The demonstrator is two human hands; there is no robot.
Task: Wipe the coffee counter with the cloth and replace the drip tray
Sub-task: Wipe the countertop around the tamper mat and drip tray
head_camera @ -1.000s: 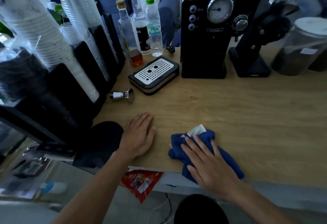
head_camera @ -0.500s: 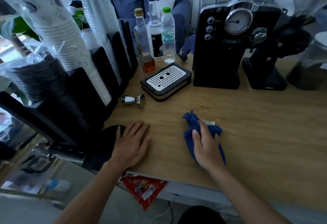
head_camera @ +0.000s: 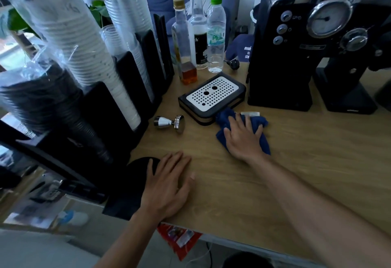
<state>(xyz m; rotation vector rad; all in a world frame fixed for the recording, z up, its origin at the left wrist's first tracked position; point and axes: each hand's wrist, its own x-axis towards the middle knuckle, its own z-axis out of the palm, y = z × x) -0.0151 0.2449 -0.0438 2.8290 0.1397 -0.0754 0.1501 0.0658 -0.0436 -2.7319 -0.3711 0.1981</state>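
My right hand presses flat on a crumpled blue cloth lying on the wooden counter. The cloth touches the near right corner of the drip tray, a black tray with a white perforated grate, which sits on the counter left of the black coffee machine. Near the front edge, my left hand rests palm down with fingers spread, holding nothing.
A steel tamper lies left of the tray. Three bottles stand behind it. Cup stacks in black holders line the left side. A black grinder stands right of the machine. A dark round pad lies under my left fingers.
My right hand has pushed the cloth away from the front edge, up to the drip tray. My left hand has stayed flat in place. The view has moved closer to the machine.
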